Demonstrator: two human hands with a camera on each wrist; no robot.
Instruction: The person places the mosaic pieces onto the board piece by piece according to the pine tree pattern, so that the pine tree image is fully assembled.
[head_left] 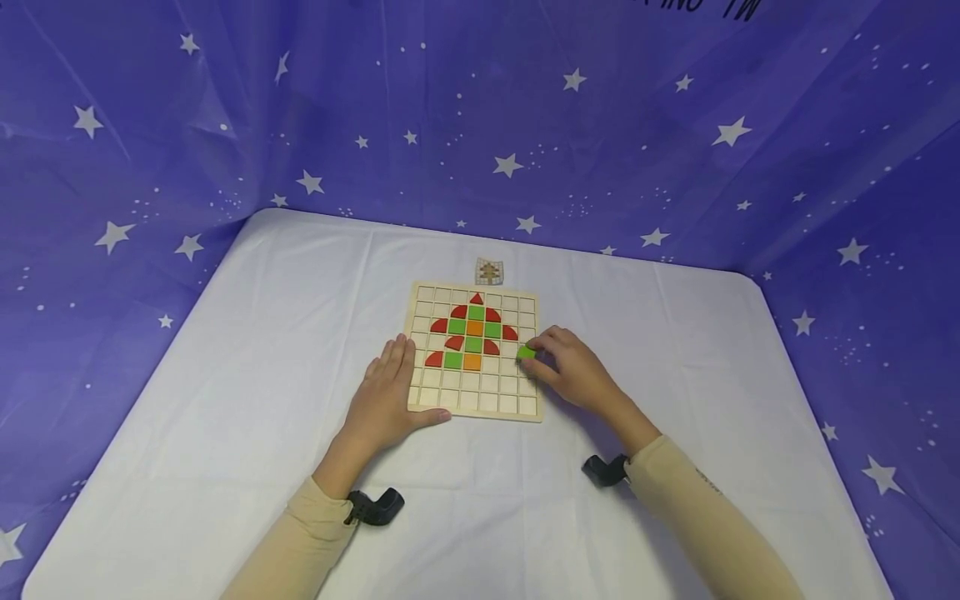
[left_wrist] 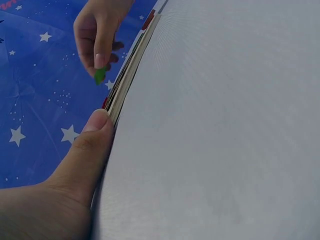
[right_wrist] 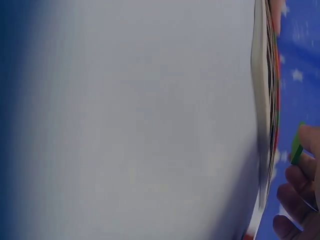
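Observation:
A wooden grid board (head_left: pixel 469 402) lies on the white table. Red quarter-round tiles, green squares, two orange squares (head_left: pixel 475 328) and a red triangle (head_left: pixel 477 298) form a tree-like pattern on it; one red piece (head_left: pixel 454 342) sits askew. My left hand (head_left: pixel 384 404) rests at the board's left side, fingers extended along the edge and thumb at the near edge. Between thumb and fingers, my right hand (head_left: pixel 576 367) pinches a green tile (head_left: pixel 527 353) over the board's right edge. In the left wrist view that green tile (left_wrist: pixel 100 76) shows above the board's surface.
Just beyond the board lies a small card (head_left: pixel 489 272) with a tree-like picture on a grid. The white tablecloth (head_left: pixel 315 283) surrounds the board. A purple star-patterned curtain (head_left: pixel 450 108) stands behind the table and along its sides. Each wrist wears a black mount (head_left: pixel 378 506).

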